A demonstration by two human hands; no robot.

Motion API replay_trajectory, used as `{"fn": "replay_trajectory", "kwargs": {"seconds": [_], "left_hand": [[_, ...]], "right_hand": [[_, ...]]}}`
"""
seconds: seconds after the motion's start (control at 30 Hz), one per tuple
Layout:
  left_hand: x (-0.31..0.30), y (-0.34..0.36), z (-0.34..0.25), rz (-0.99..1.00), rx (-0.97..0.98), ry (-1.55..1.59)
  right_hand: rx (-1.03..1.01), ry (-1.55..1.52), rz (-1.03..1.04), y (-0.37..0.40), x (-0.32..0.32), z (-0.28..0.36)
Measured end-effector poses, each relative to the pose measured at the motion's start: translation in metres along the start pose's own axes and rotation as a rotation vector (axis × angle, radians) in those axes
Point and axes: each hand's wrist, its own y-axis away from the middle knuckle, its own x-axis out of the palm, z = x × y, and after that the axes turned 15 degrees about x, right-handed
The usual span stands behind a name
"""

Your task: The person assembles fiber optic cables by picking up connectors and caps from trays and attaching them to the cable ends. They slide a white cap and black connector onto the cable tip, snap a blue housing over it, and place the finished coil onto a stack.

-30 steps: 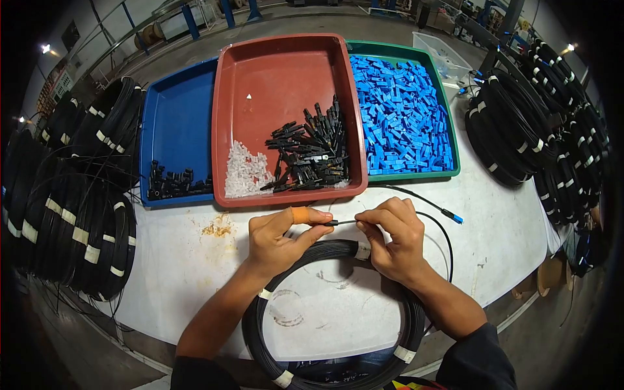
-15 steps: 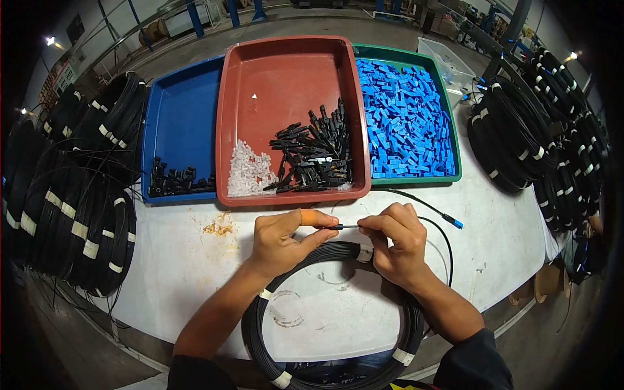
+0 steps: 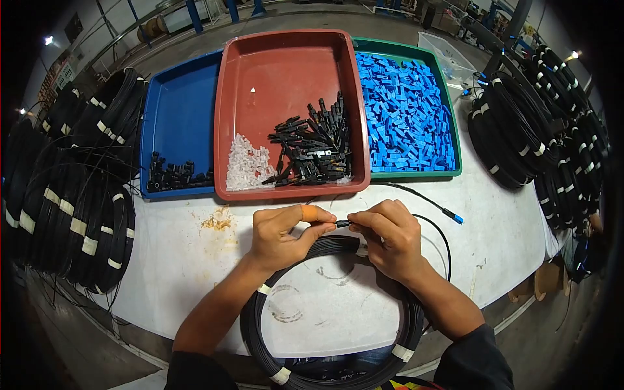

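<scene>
My left hand (image 3: pixel 286 239), with an orange wrap on one finger, pinches a small black cylindrical fitting (image 3: pixel 342 223) between thumb and fingertip. From the other side, my right hand (image 3: pixel 393 237) is closed on a thin black cable, its fingertips right at the end of that fitting. How far the cable goes into the piece is hidden by the fingers. Below both hands lies a large coil of black cable (image 3: pixel 252 325), bound with white tape. To the right of my right hand, a black cable end with a blue-tipped connector (image 3: pixel 450 214) rests on the table.
Behind my hands stand a blue tray (image 3: pixel 179 110) with black fittings, a red tray (image 3: pixel 292 65) with clear pieces and black connector parts, and a green tray (image 3: pixel 458 162) full of blue clips. Taped cable coils pile up at left (image 3: pixel 71 214) and right (image 3: pixel 510 136) of the white table (image 3: pixel 175 286).
My right hand has moved left, toward my left hand. The stretch of thin cable that showed between the fingertips is now covered, and more of the black fitting shows.
</scene>
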Motion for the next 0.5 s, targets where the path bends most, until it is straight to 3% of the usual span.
{"fn": "replay_trajectory", "kwargs": {"seconds": [0.2,0.3,0.37,0.5], "left_hand": [[0.004,0.003,0.004,-0.063,-0.006,0.027],[0.0,0.003,0.003,0.002,0.04,-0.021],[0.002,0.004,0.006,-0.098,0.024,0.062],[-0.003,0.002,0.004,-0.056,0.081,0.033]], "right_hand": [[-0.15,0.072,0.032,-0.011,-0.001,0.007],[-0.134,0.011,0.019,-0.008,0.004,-0.001],[-0.105,-0.056,0.013,-0.005,0.006,-0.002],[-0.024,-0.087,0.061,-0.003,0.005,0.005]]}}
